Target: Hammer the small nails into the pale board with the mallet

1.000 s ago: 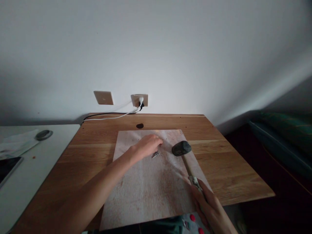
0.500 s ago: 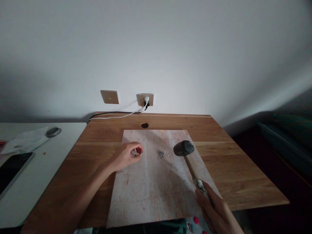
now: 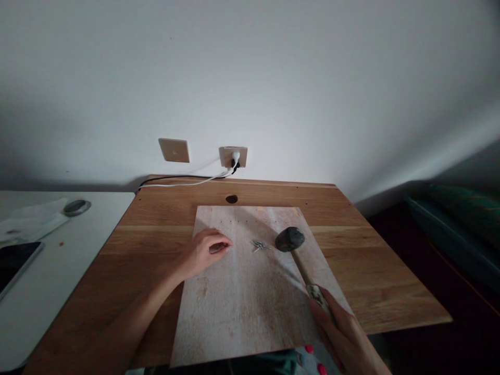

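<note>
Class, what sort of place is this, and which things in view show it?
Probably a room at home, its wooden tabletop serving as a workbench. Signs: the wall socket with cables plugged in, the mallet in the right hand, and the apparent nails on the board.

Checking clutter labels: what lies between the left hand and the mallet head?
In the head view, a small pile of metal pieces, probably nails, on the board; bare board between it and the left hand.

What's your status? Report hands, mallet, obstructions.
Right hand gripping mallet. Left hand curled over board, contents unclear. Small metal pieces piled between left hand and mallet.
</note>
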The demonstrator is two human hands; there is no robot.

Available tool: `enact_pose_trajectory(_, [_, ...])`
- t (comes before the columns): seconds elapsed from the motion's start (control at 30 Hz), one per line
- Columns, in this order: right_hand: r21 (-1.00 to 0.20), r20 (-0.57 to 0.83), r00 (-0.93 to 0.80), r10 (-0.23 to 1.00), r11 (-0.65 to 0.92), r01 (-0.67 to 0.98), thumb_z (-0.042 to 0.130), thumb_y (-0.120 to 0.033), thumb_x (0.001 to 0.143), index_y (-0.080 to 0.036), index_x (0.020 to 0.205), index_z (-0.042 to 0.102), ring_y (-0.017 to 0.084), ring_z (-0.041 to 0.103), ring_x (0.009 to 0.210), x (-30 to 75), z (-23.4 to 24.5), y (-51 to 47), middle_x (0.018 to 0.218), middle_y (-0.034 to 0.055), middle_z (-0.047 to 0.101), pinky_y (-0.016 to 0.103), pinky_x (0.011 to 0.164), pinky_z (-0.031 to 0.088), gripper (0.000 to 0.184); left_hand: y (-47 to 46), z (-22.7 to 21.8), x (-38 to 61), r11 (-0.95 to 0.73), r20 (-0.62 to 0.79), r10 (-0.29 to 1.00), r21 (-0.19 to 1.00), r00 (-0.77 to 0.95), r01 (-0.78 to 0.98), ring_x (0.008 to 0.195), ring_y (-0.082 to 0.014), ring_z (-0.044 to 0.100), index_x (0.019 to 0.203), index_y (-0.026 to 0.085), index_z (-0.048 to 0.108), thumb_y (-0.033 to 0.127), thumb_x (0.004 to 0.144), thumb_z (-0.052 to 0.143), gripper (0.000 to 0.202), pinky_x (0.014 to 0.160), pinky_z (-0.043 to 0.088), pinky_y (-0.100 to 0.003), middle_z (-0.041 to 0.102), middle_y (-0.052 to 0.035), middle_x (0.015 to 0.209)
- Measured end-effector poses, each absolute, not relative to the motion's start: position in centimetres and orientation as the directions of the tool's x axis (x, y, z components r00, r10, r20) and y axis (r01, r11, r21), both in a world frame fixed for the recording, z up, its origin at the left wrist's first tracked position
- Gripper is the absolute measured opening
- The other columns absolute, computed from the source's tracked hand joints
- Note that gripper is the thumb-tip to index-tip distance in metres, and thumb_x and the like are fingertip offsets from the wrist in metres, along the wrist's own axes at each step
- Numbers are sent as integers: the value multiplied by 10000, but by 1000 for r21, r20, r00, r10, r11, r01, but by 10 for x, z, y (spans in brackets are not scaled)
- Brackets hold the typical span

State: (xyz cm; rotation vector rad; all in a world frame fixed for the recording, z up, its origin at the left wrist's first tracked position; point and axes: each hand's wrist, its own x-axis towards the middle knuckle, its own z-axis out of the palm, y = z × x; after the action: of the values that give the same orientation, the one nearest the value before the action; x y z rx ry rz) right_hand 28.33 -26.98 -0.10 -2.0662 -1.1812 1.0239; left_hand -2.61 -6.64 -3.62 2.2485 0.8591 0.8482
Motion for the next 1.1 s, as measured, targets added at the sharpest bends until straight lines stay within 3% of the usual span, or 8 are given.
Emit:
enact_pose_trajectory(0.17, [-762,-348,304,887,-457,458,444,-735,997,-121,1457,551,106,337,301,283,-3,-271,419,-122,455,210,345,275,774,-67,-38,-26,-637,359,723,678,590,367,931,-195,703,1002,212,774,153,974,671,122,864,561,-339,773,-38,951])
enact_pose_trajectory(0.4, [-767,-379,334,863,-495,409,498,-782,953,-176,1437,601,120,374,284,283,-3,-271,402,-124,417,208,330,298,782,-68,-37,-25,-652,373,712,667,596,362,931,-192,699,980,212,767,142,965,678,115,866,570,-342,764,-44,966])
enact_pose_trajectory(0.53, [-782,-340,352,872,-470,409,551,-794,928,-216,1442,636,164,501,338,278,1,-274,459,-82,491,241,339,383,778,-69,-37,-23,-659,381,705,663,598,354,943,-196,700,954,224,767,167,959,707,82,886,576,-350,764,-45,977])
enact_pose_trajectory(0.67, [-797,-282,330,901,-411,442,620,-789,904,-203,1494,625,211,659,519,265,2,-279,564,-37,602,271,474,546,832,-69,-39,-22,-613,348,753,678,558,405,929,-206,716,1086,244,758,145,925,743,190,899,569,-373,777,-23,954])
enact_pose_trajectory(0.73, [-795,-241,293,925,-361,488,618,-787,914,-219,1480,659,247,736,679,256,1,-278,696,17,713,325,651,631,802,-69,-41,-22,-588,342,777,695,528,414,987,-221,727,1105,244,748,109,897,749,248,927,563,-383,793,-29,999])
enact_pose_trajectory(0.8, [-792,-197,231,953,-294,535,587,-783,943,-228,1453,696,284,774,886,247,-1,-275,887,76,796,380,871,637,762,-69,-42,-21,-569,332,790,709,516,416,1027,-232,731,1127,246,737,74,868,744,311,956,555,-390,801,-27,1011])
enact_pose_trajectory(0.87, [-794,-181,150,972,-235,560,549,-782,969,-227,1457,697,303,770,1009,240,-2,-270,1018,108,821,413,987,603,754,-68,-43,-21,-550,324,806,721,495,423,1004,-229,737,1206,255,717,44,838,737,425,956,556,-387,801,-13,976])
enact_pose_trajectory(1.1, [-793,-197,99,976,-217,569,518,-739,1011,-218,1463,690,321,770,1079,233,0,-261,1084,135,828,429,987,610,711,-68,-42,-19,-528,301,813,742,499,412,975,-226,746,1309,261,676,26,812,718,552,987,545,-400,806,2,957])
